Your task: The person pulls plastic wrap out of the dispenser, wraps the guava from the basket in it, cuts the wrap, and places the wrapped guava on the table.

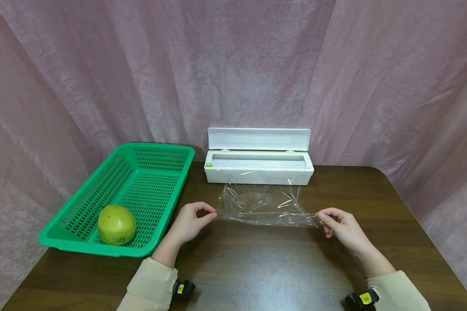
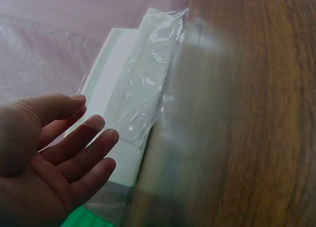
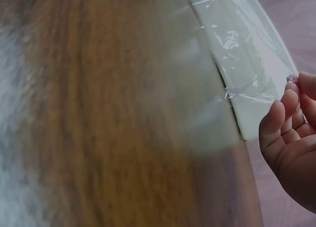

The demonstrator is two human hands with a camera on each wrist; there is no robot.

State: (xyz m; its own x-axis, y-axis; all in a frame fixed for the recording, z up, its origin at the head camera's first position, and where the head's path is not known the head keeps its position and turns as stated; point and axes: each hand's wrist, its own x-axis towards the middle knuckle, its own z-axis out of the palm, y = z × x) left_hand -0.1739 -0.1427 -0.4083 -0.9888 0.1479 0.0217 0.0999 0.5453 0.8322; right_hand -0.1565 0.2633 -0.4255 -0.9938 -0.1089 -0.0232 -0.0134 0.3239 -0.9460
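Observation:
A clear sheet of cling film (image 1: 262, 207) stretches from the front of a white cling film dispenser (image 1: 258, 176) towards me, wrinkled and bunched along its near edge. At the film's left corner my left hand (image 1: 190, 222) pinches it between thumb and index finger; the other fingers are loosely bent in the left wrist view. My right hand (image 1: 342, 226) pinches the right corner, where the film gathers into a small twist at the fingertips (image 3: 291, 96). The dispenser's lid (image 1: 259, 139) stands raised at the back, and a small green piece (image 1: 209, 164) sits at its left end.
To the left, a green plastic basket (image 1: 188, 172) holds a round yellow-green fruit (image 1: 116, 224), its near right edge beside my left forearm. All stand on a dark brown wooden table (image 1: 264, 268). A pink curtain (image 1: 257, 65) hangs right behind the table.

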